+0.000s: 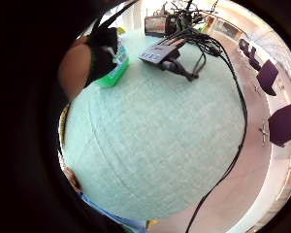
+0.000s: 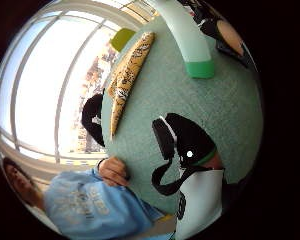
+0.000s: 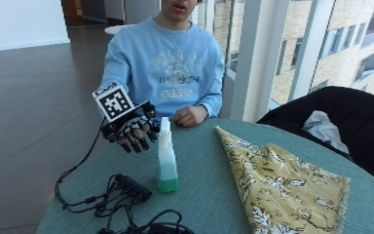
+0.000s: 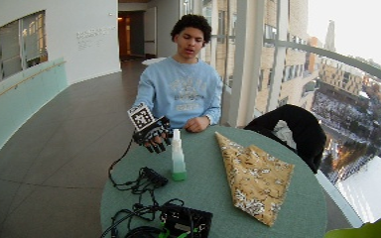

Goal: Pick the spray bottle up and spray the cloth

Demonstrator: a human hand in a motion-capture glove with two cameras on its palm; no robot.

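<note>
Right now the person's gloved right hand (image 3: 132, 129) is hovering above the round green table (image 3: 206, 195), just beside the top of the spray bottle (image 3: 167, 158), with its fingers hanging down relaxed and holding nothing. That bottle is standing upright on the table, with green liquid showing at its base. Further toward the window side, the yellow patterned cloth (image 3: 274, 183) is lying folded flat on the table, well apart from the bottle. Meanwhile the bare left hand (image 3: 190, 116) is resting curled at the table's edge. Black cables (image 3: 119, 192) are lying near the bottle, and a dark jacket (image 3: 339, 117) is draping over a chair beside the table.
</note>
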